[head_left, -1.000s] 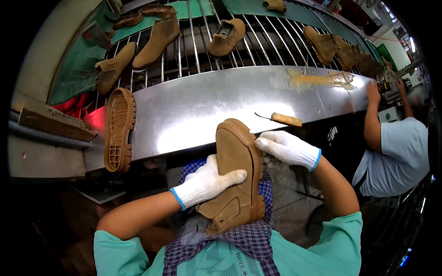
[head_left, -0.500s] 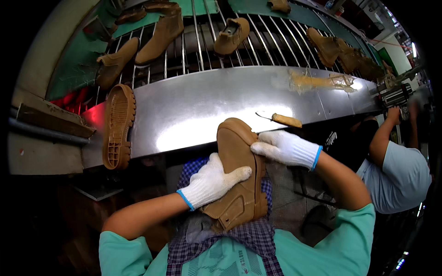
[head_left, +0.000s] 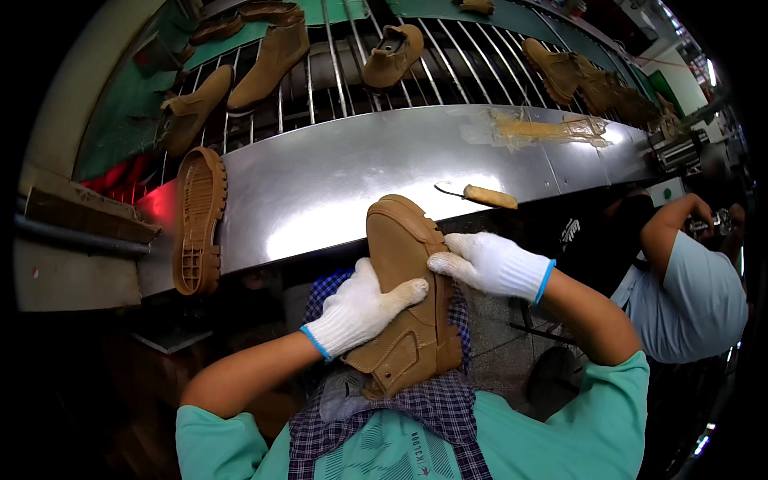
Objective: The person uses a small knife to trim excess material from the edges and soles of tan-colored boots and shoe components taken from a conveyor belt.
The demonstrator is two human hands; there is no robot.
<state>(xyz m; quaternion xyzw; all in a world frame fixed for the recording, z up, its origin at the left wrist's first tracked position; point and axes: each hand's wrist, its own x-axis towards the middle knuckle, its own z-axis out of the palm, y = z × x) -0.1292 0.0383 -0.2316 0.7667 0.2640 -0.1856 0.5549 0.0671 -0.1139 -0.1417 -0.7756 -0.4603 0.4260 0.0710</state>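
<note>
- Your left hand point(head_left: 358, 310) grips the boot point(head_left: 418, 326), thumb spread over its upper.
- Your right hand point(head_left: 498, 266) pinches the sole edge point(head_left: 443, 315).
- The boot lies against your apron point(head_left: 432, 412), toe toward the bench point(head_left: 320, 188).

Small dark lettering point(head_left: 420, 454) runs along the front of the green shirt point(head_left: 376, 452); a white print point(head_left: 570, 231), perhaps letters but too small to be sure, marks black cloth point(head_left: 602, 244) at right.

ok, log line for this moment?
left white-gloved hand: grips tan suede-look boot | right white-gloved hand: at boot's sole edge | brown ridged outsole, tan-handled curved tool: on shiny metal ledge
</note>
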